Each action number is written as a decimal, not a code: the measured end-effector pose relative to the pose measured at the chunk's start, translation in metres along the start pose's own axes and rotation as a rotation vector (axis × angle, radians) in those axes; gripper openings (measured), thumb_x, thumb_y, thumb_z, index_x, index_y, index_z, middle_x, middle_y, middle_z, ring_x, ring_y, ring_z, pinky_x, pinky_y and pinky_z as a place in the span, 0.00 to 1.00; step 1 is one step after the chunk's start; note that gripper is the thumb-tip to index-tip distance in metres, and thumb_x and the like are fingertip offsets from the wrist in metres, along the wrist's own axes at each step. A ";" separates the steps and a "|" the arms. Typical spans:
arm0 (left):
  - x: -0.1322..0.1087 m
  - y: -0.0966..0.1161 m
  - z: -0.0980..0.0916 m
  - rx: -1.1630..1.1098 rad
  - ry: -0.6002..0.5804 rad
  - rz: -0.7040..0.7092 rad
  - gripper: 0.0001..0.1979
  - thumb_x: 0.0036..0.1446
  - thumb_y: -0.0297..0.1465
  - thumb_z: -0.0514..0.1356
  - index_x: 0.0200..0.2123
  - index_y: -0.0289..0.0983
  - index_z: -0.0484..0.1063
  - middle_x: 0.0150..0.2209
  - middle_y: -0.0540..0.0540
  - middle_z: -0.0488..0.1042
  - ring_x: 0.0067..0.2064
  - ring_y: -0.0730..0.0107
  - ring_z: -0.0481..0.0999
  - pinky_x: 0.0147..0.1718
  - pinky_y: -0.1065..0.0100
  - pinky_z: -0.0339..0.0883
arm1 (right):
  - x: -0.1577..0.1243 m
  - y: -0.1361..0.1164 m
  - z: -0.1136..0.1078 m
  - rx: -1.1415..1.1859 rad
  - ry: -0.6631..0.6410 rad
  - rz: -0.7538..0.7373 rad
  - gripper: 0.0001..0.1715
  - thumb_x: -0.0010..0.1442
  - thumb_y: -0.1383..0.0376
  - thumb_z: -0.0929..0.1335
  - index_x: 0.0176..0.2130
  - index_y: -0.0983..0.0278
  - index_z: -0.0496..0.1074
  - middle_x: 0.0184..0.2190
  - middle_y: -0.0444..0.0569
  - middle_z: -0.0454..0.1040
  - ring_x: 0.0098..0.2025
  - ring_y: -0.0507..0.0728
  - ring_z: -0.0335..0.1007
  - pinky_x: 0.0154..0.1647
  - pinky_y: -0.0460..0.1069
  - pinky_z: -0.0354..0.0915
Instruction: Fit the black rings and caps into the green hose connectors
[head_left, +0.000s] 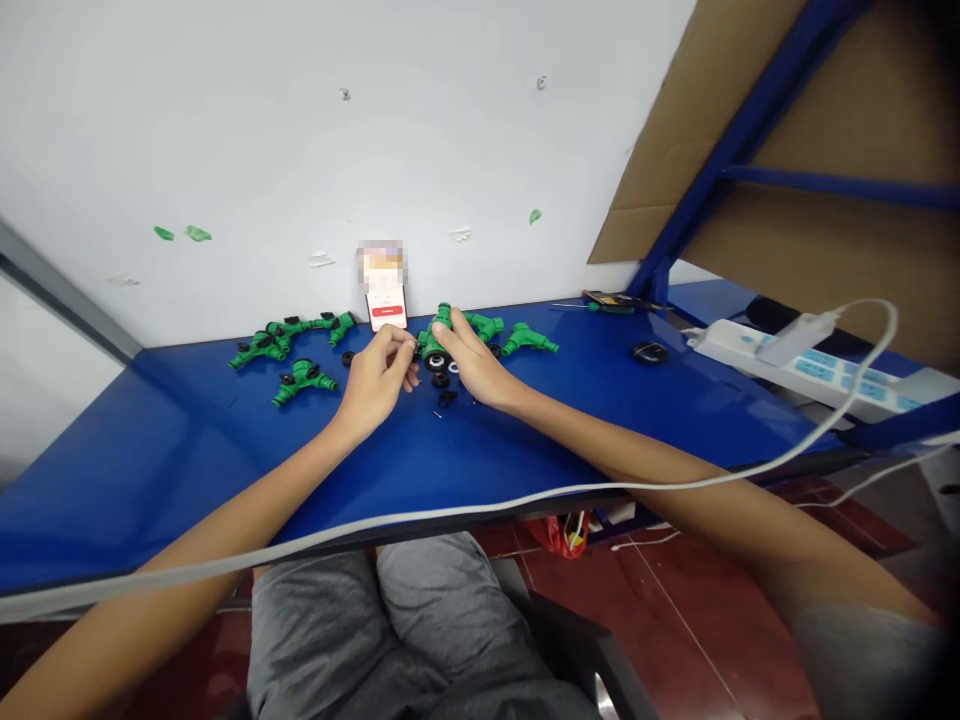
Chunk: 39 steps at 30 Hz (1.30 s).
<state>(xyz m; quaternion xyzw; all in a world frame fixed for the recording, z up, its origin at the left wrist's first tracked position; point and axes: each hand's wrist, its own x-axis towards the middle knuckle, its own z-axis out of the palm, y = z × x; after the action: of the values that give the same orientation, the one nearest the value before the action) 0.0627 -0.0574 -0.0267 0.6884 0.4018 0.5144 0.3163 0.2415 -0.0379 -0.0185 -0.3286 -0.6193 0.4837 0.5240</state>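
Note:
My right hand is closed around a green plastic hose splitter, steadying it on the blue table with a round opening facing me. At the splitter's left side, my left hand pinches with thumb and forefinger a small dark piece, too small to name. Just below the splitter lie a black ring, a white washer and a small black part. Another green splitter with a black valve lies left of my left hand. Beyond my right hand rests a green fitting.
A lit phone leans on the white wall, with several green splitters to its left. Rightward are a screwdriver, a black oval object and a white power strip. A white cable crosses before the table's front edge.

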 end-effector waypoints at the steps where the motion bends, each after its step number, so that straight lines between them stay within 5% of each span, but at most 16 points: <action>1: 0.000 0.000 0.000 0.017 0.005 -0.005 0.10 0.72 0.40 0.58 0.40 0.40 0.69 0.27 0.52 0.75 0.25 0.73 0.77 0.24 0.72 0.71 | -0.001 -0.002 -0.001 -0.038 -0.017 -0.042 0.17 0.66 0.49 0.73 0.41 0.57 0.68 0.37 0.45 0.70 0.44 0.59 0.66 0.48 0.51 0.66; 13: 0.005 0.004 -0.004 0.003 0.098 -0.062 0.08 0.68 0.37 0.61 0.40 0.39 0.69 0.29 0.51 0.78 0.25 0.70 0.80 0.26 0.68 0.78 | -0.001 -0.007 -0.004 -0.401 -0.120 -0.348 0.16 0.69 0.50 0.70 0.42 0.58 0.68 0.42 0.49 0.66 0.44 0.61 0.63 0.56 0.60 0.64; 21: 0.010 0.010 -0.013 0.002 0.109 -0.016 0.04 0.65 0.31 0.62 0.41 0.38 0.69 0.31 0.50 0.78 0.30 0.68 0.83 0.32 0.66 0.82 | 0.004 -0.008 -0.008 -0.439 -0.163 -0.510 0.16 0.70 0.53 0.71 0.52 0.58 0.75 0.50 0.54 0.71 0.55 0.64 0.70 0.58 0.61 0.72; 27: 0.010 0.008 -0.012 -0.120 0.137 0.004 0.09 0.65 0.35 0.64 0.43 0.38 0.69 0.34 0.47 0.80 0.33 0.68 0.84 0.35 0.66 0.83 | 0.002 -0.003 -0.008 -0.351 -0.151 -0.483 0.14 0.70 0.61 0.70 0.55 0.54 0.78 0.65 0.53 0.67 0.67 0.64 0.68 0.60 0.62 0.76; 33: 0.013 0.009 -0.015 -0.231 0.189 -0.028 0.12 0.64 0.37 0.66 0.42 0.36 0.70 0.33 0.46 0.80 0.35 0.66 0.84 0.36 0.64 0.83 | 0.001 -0.004 -0.008 -0.401 -0.153 -0.537 0.16 0.69 0.67 0.70 0.54 0.54 0.79 0.67 0.51 0.70 0.66 0.64 0.70 0.65 0.64 0.72; 39: 0.014 0.015 -0.017 -0.291 0.120 -0.061 0.15 0.62 0.39 0.68 0.40 0.36 0.70 0.31 0.47 0.80 0.30 0.68 0.83 0.32 0.65 0.82 | -0.001 -0.009 -0.009 -0.488 -0.124 -0.631 0.18 0.69 0.71 0.68 0.53 0.54 0.80 0.68 0.52 0.69 0.64 0.64 0.72 0.67 0.66 0.69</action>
<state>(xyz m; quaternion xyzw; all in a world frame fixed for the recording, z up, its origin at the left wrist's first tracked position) 0.0515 -0.0518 -0.0031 0.5908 0.3618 0.5977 0.4034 0.2516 -0.0399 -0.0104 -0.2074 -0.8169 0.1567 0.5149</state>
